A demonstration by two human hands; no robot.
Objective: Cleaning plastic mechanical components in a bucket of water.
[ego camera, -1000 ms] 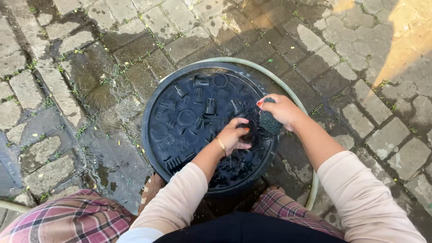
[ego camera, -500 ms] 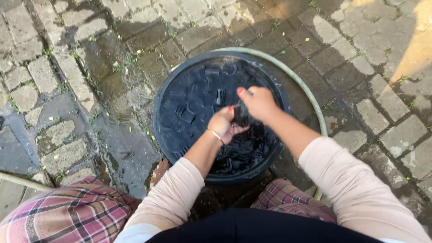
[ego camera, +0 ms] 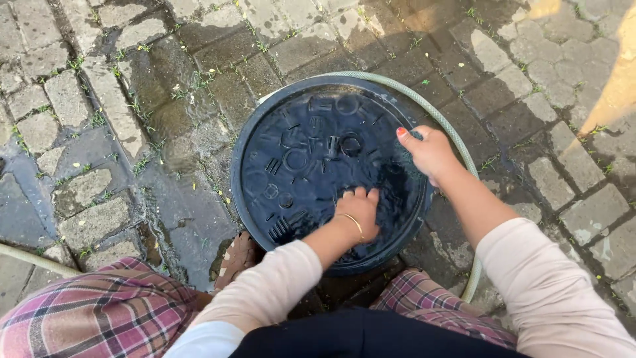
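The round black plastic lid (ego camera: 311, 166) with raised moulded shapes lies flat and wet on the damp grey cobblestone paving (ego camera: 86, 119), just in front of the person's knees, low enough for both hands to reach across it. The left hand (ego camera: 358, 215) presses on its near part, fingers (ego camera: 361, 195) spread flat and gripping nothing. The right hand (ego camera: 430, 152) sits at the right rim, fingers curled there, seemingly steadying the lid; whether it grips something small I cannot tell. A pale green garden hose (ego camera: 457, 146) curves round the far and right rim, close alongside it.
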